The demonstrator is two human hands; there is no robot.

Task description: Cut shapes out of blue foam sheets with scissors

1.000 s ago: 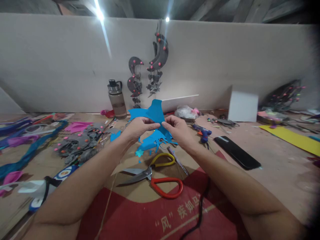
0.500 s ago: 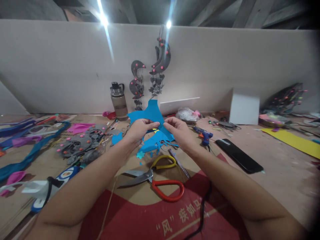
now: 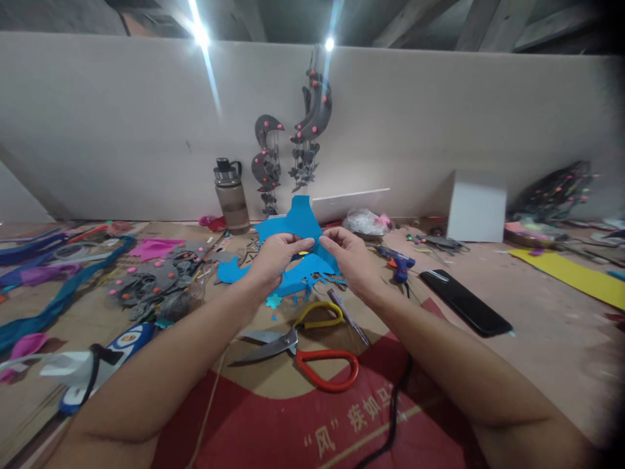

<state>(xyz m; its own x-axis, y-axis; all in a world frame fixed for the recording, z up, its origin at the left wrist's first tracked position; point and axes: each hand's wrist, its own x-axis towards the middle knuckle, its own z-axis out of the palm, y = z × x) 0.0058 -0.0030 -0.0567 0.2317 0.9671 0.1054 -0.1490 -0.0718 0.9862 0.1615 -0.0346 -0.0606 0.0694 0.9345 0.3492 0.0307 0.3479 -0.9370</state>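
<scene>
A blue cut sheet (image 3: 299, 218) is held up between my two hands over the cardboard. My left hand (image 3: 277, 259) pinches its lower middle between thumb and fingers. My right hand (image 3: 344, 255) grips its right edge, the two thumbs nearly meeting. Below the hands lie more blue scraps (image 3: 297, 280) and a small teal flower shape (image 3: 274, 300). Nearer to me, scissors (image 3: 293, 340) with one yellow and one red handle rest with their blades apart, pointing left. A pen (image 3: 349, 318) lies just right of them.
A water bottle (image 3: 232, 198) stands at the back left, near hanging grey moon ornaments (image 3: 315, 114). To the right are a blue glue gun (image 3: 401, 266), a black phone (image 3: 465, 303) and a yellow sheet (image 3: 571, 277). Grey felt pieces (image 3: 156, 280) are heaped on the left.
The blue sheet's left part has tilted and shifted slightly right in my hands. More of the blue scrap beside my left hand shows. The whole view has shifted slightly.
</scene>
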